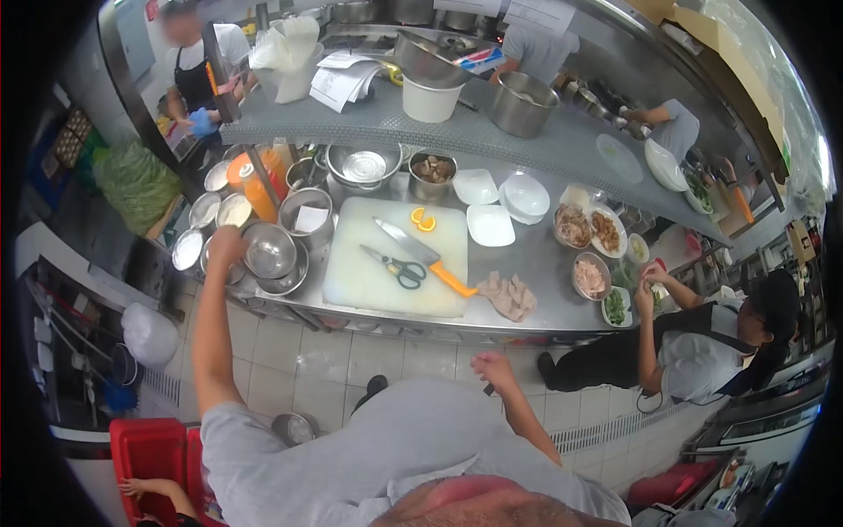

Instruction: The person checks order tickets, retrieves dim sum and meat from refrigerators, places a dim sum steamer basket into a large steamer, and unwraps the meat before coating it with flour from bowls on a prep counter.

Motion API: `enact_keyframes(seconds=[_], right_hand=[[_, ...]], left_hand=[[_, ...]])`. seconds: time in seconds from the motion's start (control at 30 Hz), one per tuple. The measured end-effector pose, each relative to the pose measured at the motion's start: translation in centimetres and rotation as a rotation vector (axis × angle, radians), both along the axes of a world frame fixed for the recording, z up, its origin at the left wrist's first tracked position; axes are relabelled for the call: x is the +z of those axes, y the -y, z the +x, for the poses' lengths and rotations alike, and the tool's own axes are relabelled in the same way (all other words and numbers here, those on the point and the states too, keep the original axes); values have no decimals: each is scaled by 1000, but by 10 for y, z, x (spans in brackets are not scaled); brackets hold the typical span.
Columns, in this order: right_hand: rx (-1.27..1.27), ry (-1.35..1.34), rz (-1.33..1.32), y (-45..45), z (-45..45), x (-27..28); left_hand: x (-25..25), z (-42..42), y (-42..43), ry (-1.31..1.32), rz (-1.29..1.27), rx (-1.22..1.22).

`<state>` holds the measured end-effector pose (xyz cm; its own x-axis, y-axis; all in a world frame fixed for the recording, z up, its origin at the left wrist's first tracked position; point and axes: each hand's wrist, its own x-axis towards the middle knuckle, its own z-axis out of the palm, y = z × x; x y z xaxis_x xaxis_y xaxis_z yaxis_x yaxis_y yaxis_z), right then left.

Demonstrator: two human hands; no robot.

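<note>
Bowl [270, 250], steel, one: left part of the bench [562, 305], overlapping a wider metal pan [288, 283], inside facing up. Tub [235, 273], round, one: just beside the bowl, partly hidden by the left hand [228, 244]. Left hand: lowered over the tub, fingers bunched and pointing down — I cannot tell whether they grip anything. Right hand [494, 371]: short of the bench's near edge, fingers curled in; I make out a small dark item just below it, but cannot tell whether it is gripped.

Containers of white contents [187, 250], several: clustered to the left of the bowl and behind it. Bottle [257, 195], orange: behind the bowl. Pot [294, 211], steel, a white square piece inside: behind the bowl, toward the right. Cutting board [351, 237], white, one: middle of the bench. On it I count two cut orange pieces [423, 219], one pair of scissors [406, 272] and one knife [408, 241], its orange handle running past the board's right edge. Food piece [507, 297], pale, folded: at the handle's end.

Behind the board I list a colander [363, 167], a pan of brown chunks [433, 195] and white dishes [490, 226]. Farther right: a dish of chopped greens [616, 307]. Above — a metal shelf [369, 123] bearing papers [344, 81] and a white bucket [430, 104]. Outermost: one person [702, 356] in a dark cap, near the bench's right end.
</note>
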<state>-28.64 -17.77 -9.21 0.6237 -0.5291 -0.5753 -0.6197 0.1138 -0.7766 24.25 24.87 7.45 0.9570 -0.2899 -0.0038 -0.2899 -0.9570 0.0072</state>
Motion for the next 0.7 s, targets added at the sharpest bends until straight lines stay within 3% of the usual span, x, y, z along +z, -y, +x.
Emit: enact_keyframes(seconds=[0.2, 0.27, 0.43, 0.57, 0.7], right_hand=[[38, 33, -10, -9, -4, -20], [38, 40, -11, -14, -7, -19], [9, -34, -24, -27, -19, -17], [-44, -42, -61, -32, -25, -5], [-124, -53, -77, -20, -38, -21]], left_hand=[[-10, -6, 36, 92, 81, -162], [-45, 20, 27, 301, 24, -241], [0, 1, 32, 347, 104, -303], [8, 13, 9, 329, 78, -364], [65, -35, 34, 301, 37, -231]])
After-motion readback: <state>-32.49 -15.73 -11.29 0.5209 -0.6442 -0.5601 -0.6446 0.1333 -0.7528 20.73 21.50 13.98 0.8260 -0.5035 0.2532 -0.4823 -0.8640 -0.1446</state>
